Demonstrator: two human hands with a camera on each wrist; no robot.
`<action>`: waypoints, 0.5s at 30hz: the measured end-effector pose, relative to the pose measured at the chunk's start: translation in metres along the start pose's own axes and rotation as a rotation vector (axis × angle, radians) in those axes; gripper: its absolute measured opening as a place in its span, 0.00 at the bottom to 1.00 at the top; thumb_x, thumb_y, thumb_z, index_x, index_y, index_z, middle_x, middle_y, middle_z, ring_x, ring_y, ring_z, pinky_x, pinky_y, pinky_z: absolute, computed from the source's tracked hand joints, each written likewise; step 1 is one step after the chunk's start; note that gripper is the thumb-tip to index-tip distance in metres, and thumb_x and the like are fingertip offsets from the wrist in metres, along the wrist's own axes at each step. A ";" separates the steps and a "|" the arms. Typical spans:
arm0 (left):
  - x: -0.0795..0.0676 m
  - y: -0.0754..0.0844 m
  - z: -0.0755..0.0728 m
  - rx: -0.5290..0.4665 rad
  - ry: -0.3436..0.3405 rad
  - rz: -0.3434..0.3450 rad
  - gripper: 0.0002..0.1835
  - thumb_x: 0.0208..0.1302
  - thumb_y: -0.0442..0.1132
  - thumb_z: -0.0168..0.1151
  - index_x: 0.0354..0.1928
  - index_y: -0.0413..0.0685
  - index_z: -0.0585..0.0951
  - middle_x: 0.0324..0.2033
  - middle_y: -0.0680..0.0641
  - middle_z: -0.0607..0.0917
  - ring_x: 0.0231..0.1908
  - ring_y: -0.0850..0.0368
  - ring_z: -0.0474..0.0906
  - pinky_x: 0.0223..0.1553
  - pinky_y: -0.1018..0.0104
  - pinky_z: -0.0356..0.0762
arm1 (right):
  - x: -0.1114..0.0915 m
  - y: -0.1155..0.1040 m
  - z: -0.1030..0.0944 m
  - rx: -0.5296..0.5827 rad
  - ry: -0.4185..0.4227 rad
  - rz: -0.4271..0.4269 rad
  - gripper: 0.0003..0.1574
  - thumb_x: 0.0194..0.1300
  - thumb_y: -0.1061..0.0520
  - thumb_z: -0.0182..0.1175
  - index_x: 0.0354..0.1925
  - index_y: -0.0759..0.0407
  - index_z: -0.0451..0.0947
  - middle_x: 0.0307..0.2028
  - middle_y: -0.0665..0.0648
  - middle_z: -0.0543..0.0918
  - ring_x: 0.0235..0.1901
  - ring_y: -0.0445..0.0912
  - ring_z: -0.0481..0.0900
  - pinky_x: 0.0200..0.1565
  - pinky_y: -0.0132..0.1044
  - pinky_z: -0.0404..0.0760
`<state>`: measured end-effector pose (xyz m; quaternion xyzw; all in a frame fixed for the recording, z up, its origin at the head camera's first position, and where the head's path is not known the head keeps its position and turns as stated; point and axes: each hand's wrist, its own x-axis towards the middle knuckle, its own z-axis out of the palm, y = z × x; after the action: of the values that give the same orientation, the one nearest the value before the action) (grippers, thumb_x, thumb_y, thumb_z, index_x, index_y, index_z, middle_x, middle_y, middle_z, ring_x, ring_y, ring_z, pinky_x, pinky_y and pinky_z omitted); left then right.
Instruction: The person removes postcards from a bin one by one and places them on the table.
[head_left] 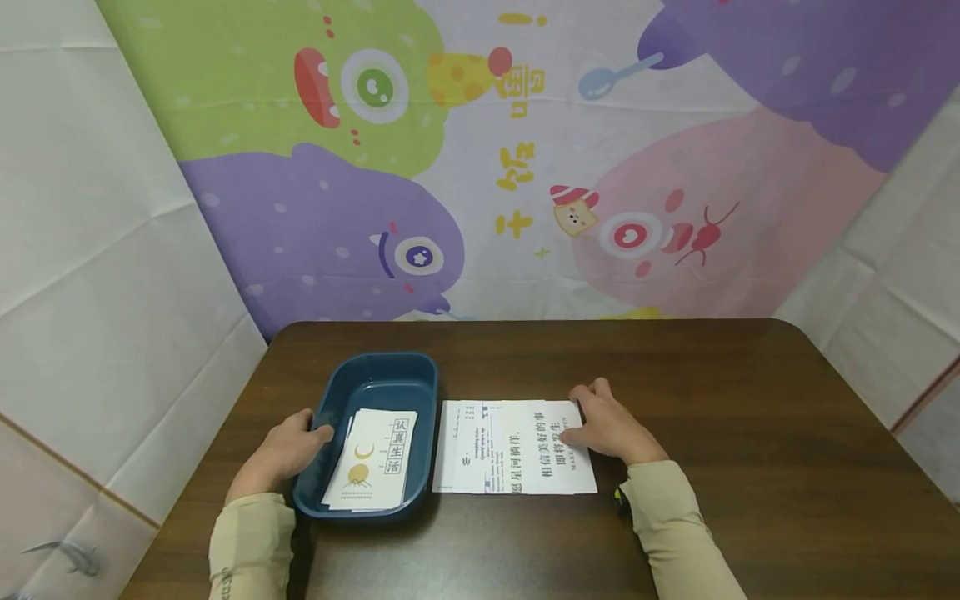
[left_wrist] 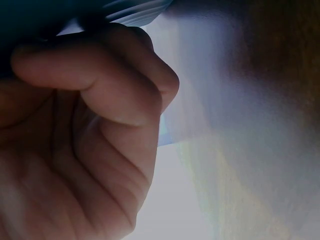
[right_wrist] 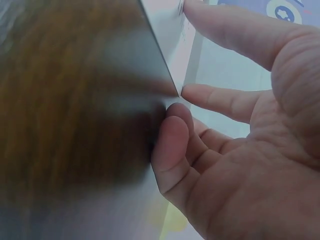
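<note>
My left hand [head_left: 283, 450] grips the left wall of a dark blue basin [head_left: 322, 497], with the thumb over the rim and the fingers outside. In the left wrist view, the curled fingers [left_wrist: 125, 75] of that hand lie under the dark basin wall. Inside the basin is a stack of white cards [head_left: 365, 462], the top one bearing a gold moon drawing and Chinese characters. To the right of the basin, overlapping printed cards [head_left: 487, 450] lie on the table. My right hand [head_left: 611, 423] is at their right end, thumb on the printed face and index fingertip [right_wrist: 192, 92] at a corner.
The basin and cards stand on a brown wooden table [head_left: 750, 433] with rounded back corners. Behind it hangs a cloth [head_left: 525, 275] printed with cartoon monsters. White sheeting [head_left: 112, 250] rises on the left and right sides.
</note>
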<state>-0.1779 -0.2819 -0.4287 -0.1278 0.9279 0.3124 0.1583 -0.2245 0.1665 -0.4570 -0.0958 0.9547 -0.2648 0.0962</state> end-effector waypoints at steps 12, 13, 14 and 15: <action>0.000 0.000 0.000 0.024 0.002 0.015 0.30 0.74 0.46 0.45 0.66 0.28 0.66 0.61 0.24 0.74 0.57 0.31 0.76 0.55 0.37 0.78 | -0.003 -0.002 -0.004 0.019 -0.009 0.025 0.41 0.61 0.51 0.71 0.67 0.65 0.69 0.57 0.67 0.68 0.41 0.52 0.75 0.46 0.47 0.78; 0.000 0.000 -0.001 0.023 0.000 0.017 0.30 0.74 0.46 0.45 0.66 0.28 0.66 0.61 0.24 0.74 0.57 0.31 0.76 0.56 0.37 0.78 | -0.004 -0.003 -0.005 0.017 -0.011 0.027 0.40 0.62 0.51 0.70 0.67 0.65 0.69 0.57 0.67 0.68 0.42 0.52 0.75 0.47 0.47 0.79; 0.000 -0.001 -0.001 0.022 -0.002 0.018 0.30 0.74 0.46 0.45 0.66 0.28 0.66 0.61 0.24 0.74 0.57 0.31 0.76 0.56 0.37 0.78 | -0.005 -0.006 -0.007 0.012 -0.013 0.031 0.40 0.63 0.51 0.70 0.67 0.65 0.69 0.57 0.67 0.69 0.42 0.52 0.75 0.47 0.48 0.79; 0.000 -0.002 -0.002 0.024 -0.002 0.021 0.30 0.74 0.46 0.45 0.66 0.28 0.66 0.61 0.24 0.74 0.57 0.30 0.76 0.56 0.37 0.78 | -0.007 -0.010 -0.008 0.001 -0.007 0.029 0.39 0.63 0.50 0.69 0.66 0.65 0.69 0.57 0.68 0.69 0.42 0.53 0.75 0.47 0.49 0.79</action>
<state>-0.1776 -0.2846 -0.4283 -0.1158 0.9326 0.3031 0.1577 -0.2181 0.1634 -0.4437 -0.0831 0.9555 -0.2635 0.1033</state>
